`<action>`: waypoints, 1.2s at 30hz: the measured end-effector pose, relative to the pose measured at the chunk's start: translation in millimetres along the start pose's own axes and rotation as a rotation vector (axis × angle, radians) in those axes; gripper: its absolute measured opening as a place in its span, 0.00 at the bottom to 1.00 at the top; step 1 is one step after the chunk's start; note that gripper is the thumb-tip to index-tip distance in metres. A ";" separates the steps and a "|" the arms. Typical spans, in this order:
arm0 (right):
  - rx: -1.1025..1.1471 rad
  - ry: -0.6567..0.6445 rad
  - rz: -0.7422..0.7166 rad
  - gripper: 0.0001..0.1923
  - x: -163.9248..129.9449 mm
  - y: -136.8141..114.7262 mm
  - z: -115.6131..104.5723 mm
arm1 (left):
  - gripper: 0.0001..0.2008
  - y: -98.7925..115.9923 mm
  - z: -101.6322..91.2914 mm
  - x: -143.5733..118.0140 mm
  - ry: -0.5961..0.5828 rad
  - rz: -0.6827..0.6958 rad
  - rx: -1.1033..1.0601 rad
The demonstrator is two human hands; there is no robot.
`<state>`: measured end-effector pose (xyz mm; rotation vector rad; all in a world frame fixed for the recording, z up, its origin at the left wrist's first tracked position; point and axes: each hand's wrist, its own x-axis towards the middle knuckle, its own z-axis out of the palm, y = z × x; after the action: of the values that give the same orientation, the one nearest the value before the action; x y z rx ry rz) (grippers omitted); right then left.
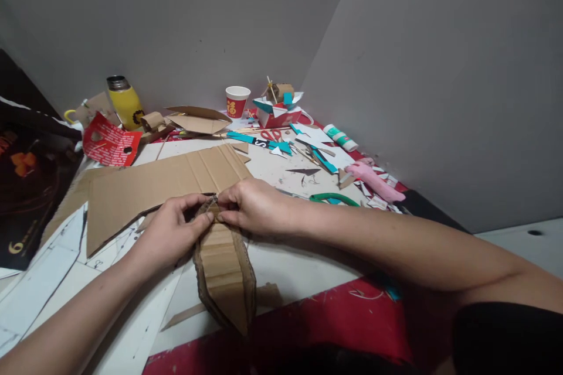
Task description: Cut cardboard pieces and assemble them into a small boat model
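**Both hands pinch the far tip of a cardboard hull**

At the far left a yellow bottle (pixel 126 103) stands by the wall, with a torn red card (pixel 111 143) lying just in front of it. A large flat cardboard sheet (pixel 162 187) lies across the white table (pixel 290 269), reaching from the left side toward the middle.

The left hand (pixel 169 233) comes in from the lower left, thumb and forefinger closed on the far end of the hull (pixel 226 272), a boat-shaped cardboard piece with corrugated side walls that rests on the table directly in front of the person, its near point aimed at the camera. The right hand (pixel 254 206) meets it from the other side, fingertips also clamped on that same tip, so the two hands touch or nearly touch over the join.

The step in hand looks like closing the hull's far point: the side strips are being pressed together where they meet. Whether glue or tape is in the seam cannot be told. The next move would call for steady, even pressure until the walls hold, with care not to crush the corrugation or twist the point off centre.

Further right, a paper cup (pixel 237 101) stands at the back near a small red-and-teal model (pixel 278 108). Red scissors (pixel 271 135) lie among scraps, a glue stick (pixel 341 137) lies near the right wall, and a pink tool (pixel 379 181) rests well apart from the hands.
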<state>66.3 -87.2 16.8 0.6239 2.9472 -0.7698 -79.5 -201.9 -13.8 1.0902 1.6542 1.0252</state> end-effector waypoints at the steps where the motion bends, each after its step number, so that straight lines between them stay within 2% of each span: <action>1: -0.005 -0.002 0.004 0.08 -0.8 0.2 -0.7 | 0.16 0.2 1.6 0.1 -0.001 0.033 0.005; 4: 0.020 0.050 0.011 0.08 -2.7 2.6 -3.5 | 0.13 0.2 4.6 0.3 -0.004 0.121 0.047; 8: 0.148 0.227 -0.045 0.07 -1.3 6.5 -7.1 | 0.11 3.3 6.2 -1.1 -0.002 0.161 0.095; 10: 0.217 0.210 -0.080 0.10 0.9 7.5 -7.7 | 0.10 5.8 7.1 -2.3 0.008 0.176 0.127; 14: 0.291 0.093 -0.051 0.06 4.8 9.6 -4.1 | 0.08 7.5 9.0 -4.0 0.070 0.201 0.172; 17: 0.318 0.081 -0.028 0.13 5.7 12.8 2.5 | 0.09 4.3 9.3 -3.7 0.147 0.228 0.175; 19: 0.382 0.068 -0.044 0.16 5.4 15.1 7.7 | 0.11 1.2 9.0 -2.9 0.159 0.232 0.177; 22: 0.495 0.110 -0.085 0.14 4.2 17.4 14.4 | 0.13 -1.8 8.0 -1.2 0.154 0.237 0.186; 25: 0.529 0.208 -0.117 0.12 2.9 17.8 16.8 | 0.17 -1.3 6.2 0.0 0.206 0.242 0.183; 27: 0.534 0.258 -0.143 0.10 2.7 17.5 15.5 | 0.17 0.0 4.7 0.3 0.179 0.222 0.158; 31: 0.590 0.276 -0.165 0.01 3.5 15.8 6.5 | 0.15 0.2 2.5 -0.1 0.034 0.182 0.067; 36: 0.539 0.197 -0.208 0.07 3.7 13.1 -6.0 | 0.15 -2.2 2.7 -0.4 0.092 0.224 0.129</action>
<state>68.4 -72.6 15.5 0.4281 3.0081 -1.6415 -77.3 -202.5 -16.5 1.3560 1.7183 1.1378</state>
